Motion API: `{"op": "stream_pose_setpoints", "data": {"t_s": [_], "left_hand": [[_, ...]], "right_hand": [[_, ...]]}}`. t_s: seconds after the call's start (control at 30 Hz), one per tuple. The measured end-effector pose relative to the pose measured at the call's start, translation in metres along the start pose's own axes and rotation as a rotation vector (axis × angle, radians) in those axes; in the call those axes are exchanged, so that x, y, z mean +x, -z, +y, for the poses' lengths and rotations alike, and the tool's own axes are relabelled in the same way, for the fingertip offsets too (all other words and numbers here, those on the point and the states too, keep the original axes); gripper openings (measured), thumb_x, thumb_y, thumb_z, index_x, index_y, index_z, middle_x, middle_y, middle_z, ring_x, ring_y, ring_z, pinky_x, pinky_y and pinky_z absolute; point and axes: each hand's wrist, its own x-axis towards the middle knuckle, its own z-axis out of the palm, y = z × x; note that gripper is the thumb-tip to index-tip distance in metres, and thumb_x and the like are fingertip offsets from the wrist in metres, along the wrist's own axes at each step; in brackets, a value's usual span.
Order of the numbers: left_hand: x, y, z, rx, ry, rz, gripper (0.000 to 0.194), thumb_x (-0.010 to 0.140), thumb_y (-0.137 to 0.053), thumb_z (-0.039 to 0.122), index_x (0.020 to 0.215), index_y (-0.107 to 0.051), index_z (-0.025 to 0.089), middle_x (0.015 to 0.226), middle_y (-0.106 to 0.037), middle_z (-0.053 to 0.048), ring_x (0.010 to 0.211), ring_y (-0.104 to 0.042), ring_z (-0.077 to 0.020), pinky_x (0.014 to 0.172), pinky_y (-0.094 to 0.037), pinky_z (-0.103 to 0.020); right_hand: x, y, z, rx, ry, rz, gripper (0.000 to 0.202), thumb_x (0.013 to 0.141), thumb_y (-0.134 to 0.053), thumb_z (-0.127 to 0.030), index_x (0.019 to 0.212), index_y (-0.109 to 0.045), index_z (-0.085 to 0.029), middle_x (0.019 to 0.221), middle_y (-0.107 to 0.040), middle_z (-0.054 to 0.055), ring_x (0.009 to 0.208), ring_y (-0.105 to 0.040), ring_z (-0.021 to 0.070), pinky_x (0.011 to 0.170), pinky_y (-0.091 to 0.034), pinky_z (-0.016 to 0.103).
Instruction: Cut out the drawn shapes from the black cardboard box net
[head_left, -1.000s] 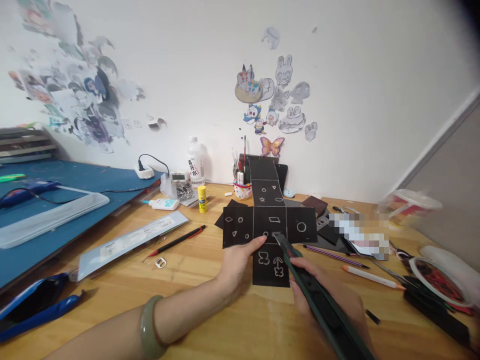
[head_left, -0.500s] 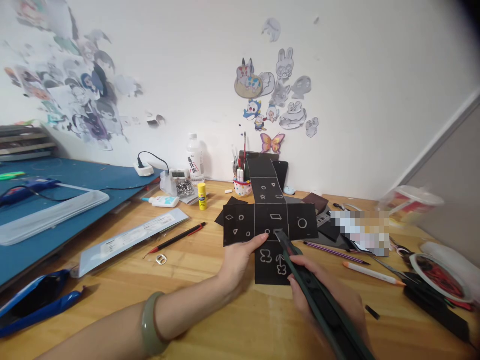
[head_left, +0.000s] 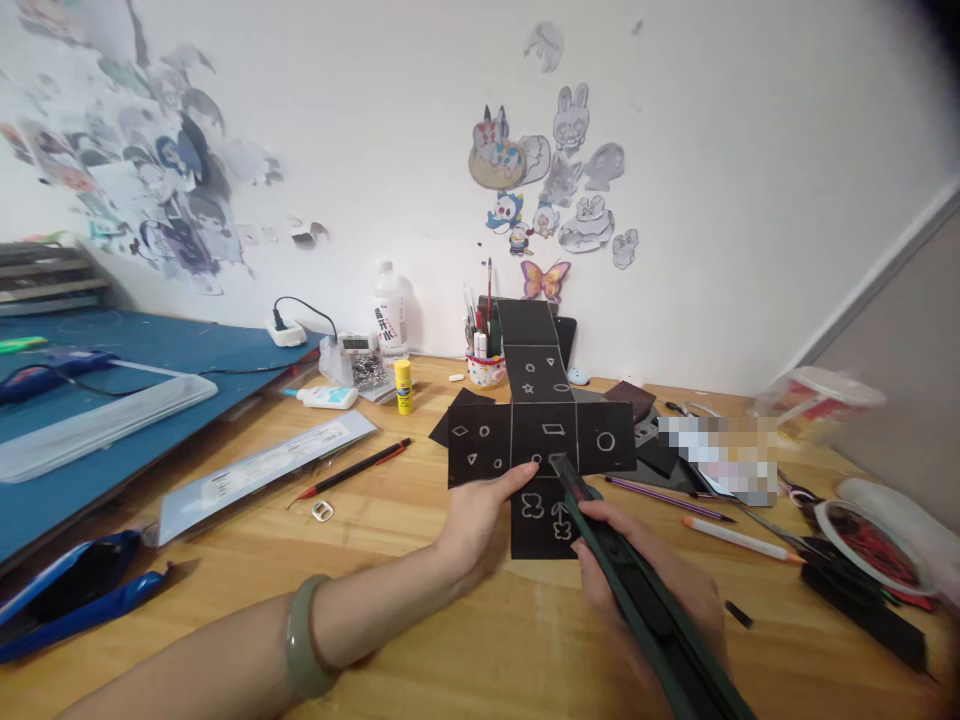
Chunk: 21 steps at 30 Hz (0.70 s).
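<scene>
A black cross-shaped card [head_left: 540,400] with small shapes drawn in light lines lies over the wooden table, its far flap raised near the pen cup. My left hand [head_left: 480,515] grips the card at its left inner corner, thumb on top beside a small drawn circle, other fingers hidden beneath. In my right hand [head_left: 652,580] is a dark green utility knife [head_left: 622,550]. Its blade tip touches the card at a small drawn shape just right of my left thumb.
Left of the card are a black pencil [head_left: 356,468], a metal tab [head_left: 322,511], a glue stick [head_left: 403,388] and a packaged sheet [head_left: 262,475]. To the right lie a purple pencil [head_left: 667,499], a white-and-orange marker [head_left: 739,538], black scraps and a round container [head_left: 874,545].
The view has shifted slightly, and the card's far flap appears a little higher. Both hands keep nearly the same place; the knife tip has barely moved.
</scene>
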Motion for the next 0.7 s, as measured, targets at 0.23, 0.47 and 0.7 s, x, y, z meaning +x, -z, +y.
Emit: {"op": "stream_pose_setpoints", "data": {"t_s": [0.23,0.47,0.7], "left_hand": [[-0.0005,-0.0022,0.0015,0.001,0.022,0.018,0.023,0.068,-0.07,0.025,0.078,-0.067,0.005,0.089,-0.068,-0.016,0.077,-0.065,-0.0254,0.068,-0.053,-0.033],[-0.0003,-0.001,0.0013,0.007,0.008,0.035,0.025,0.068,-0.071,0.026,0.08,-0.067,0.004,0.092,-0.068,-0.016,0.073,-0.065,-0.023,0.067,-0.053,-0.033],[-0.0009,-0.0012,-0.0012,0.004,-0.028,0.002,0.029,0.068,-0.071,0.027,0.086,-0.067,0.004,0.095,-0.067,-0.017,0.084,-0.064,-0.0258,0.076,-0.052,-0.034]], "right_hand": [[-0.0021,0.0006,0.0002,-0.013,0.04,0.002,0.02,0.071,-0.052,-0.031,0.085,-0.061,-0.021,0.058,-0.069,-0.004,0.042,-0.063,0.0128,0.039,-0.047,0.016],[-0.0041,0.0005,0.0012,0.016,0.03,-0.006,0.021,0.071,-0.054,-0.033,0.087,-0.06,-0.021,0.058,-0.068,-0.004,0.042,-0.063,0.0125,0.042,-0.048,0.016],[-0.0072,-0.0026,0.0011,0.019,-0.033,0.02,0.021,0.071,-0.053,-0.035,0.086,-0.061,-0.022,0.059,-0.068,-0.003,0.042,-0.062,0.0139,0.042,-0.048,0.019]]}}
